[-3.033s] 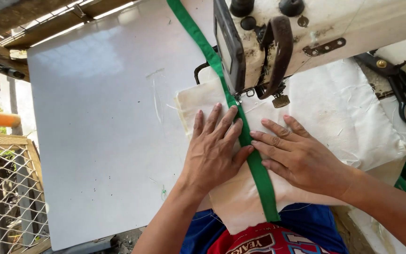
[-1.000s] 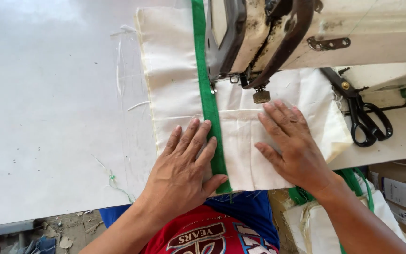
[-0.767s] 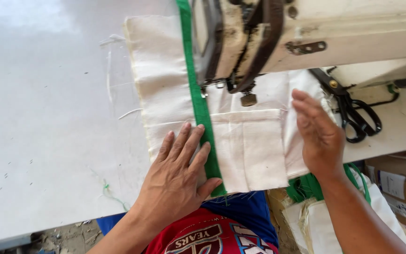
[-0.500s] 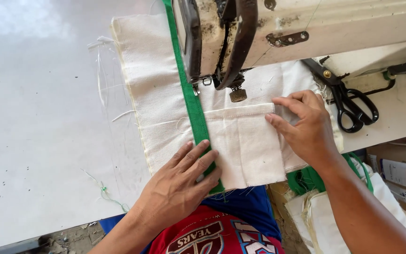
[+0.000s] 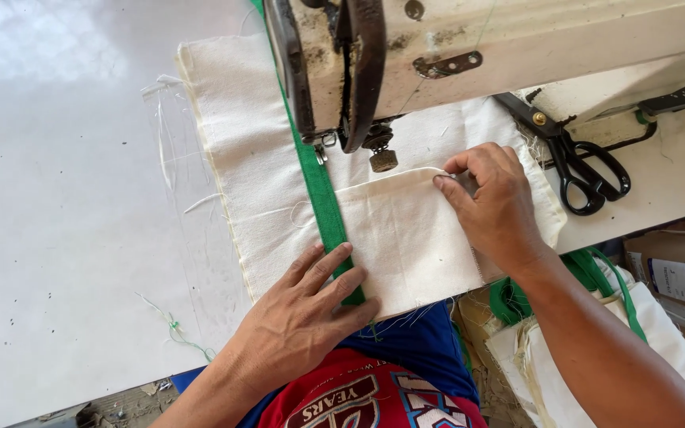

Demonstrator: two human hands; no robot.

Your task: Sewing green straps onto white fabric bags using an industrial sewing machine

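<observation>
Cloth (image 5: 406, 238): cream, flat on white bench (image 5: 65, 198), under sewing machine (image 5: 469, 47). Tape (image 5: 323, 198): green, lengthwise along cloth, passing beneath needle area. Left hand (image 5: 299, 321): open, palm down, fingers pressing tape and cloth at near edge. Right hand (image 5: 493, 202): fingertips pinching folded cloth edge just right of presser foot. Scissors (image 5: 580, 162): black, on bench, right of cloth.

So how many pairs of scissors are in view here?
1. One pair of black-handled scissors lies on the table, right of the sewing machine, beyond the right hand. More may be hidden behind the machine.
</observation>
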